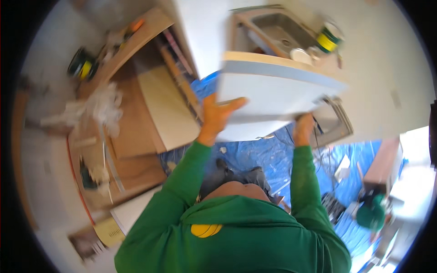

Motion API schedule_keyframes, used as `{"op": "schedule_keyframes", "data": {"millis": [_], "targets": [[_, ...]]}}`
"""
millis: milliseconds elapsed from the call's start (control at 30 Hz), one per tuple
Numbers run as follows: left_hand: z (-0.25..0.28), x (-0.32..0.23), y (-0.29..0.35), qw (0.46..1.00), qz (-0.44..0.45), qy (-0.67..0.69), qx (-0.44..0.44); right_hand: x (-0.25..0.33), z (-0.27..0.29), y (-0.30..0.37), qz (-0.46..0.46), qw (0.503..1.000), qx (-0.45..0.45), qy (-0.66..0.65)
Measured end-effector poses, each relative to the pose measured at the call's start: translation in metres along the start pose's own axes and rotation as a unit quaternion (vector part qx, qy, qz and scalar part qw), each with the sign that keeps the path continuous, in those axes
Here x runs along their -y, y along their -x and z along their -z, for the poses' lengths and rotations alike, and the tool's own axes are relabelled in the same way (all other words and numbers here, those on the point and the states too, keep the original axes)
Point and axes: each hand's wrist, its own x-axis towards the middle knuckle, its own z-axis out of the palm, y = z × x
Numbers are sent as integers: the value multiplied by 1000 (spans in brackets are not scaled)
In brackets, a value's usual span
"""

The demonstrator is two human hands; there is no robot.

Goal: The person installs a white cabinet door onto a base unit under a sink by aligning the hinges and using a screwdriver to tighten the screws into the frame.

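Observation:
A large white board [268,91] with a wood-coloured far edge is held up in front of me, tilted. My left hand [216,116] grips its left edge, the thumb lying over the white face. At its near right corner, my right hand [303,129] has its fingers curled round the edge; the fingertips are partly hidden. Just right of that hand is a frame-like piece [334,120] with a pale rim, too blurred to name. Both my arms are in green sleeves.
On the left stands an open wooden cabinet [150,104] with crumpled clear plastic [104,107] on it. A sink [282,29] and a green-and-yellow can [330,36] are at the back. Blue sheeting [264,157] covers the floor. Another person in a green cap [371,214] is low at right.

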Motion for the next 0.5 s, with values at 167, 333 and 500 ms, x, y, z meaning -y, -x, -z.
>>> {"op": "schedule_keyframes", "data": {"millis": [167,333,500], "targets": [[-14,34,-30,995,30,-62,70,-93,103,31,-4,913,140,384],[-30,61,-75,984,47,-150,82,-120,116,136,-39,845,319,428],[-51,115,-127,985,79,-83,129,-117,112,116,-116,775,364,504]]}}
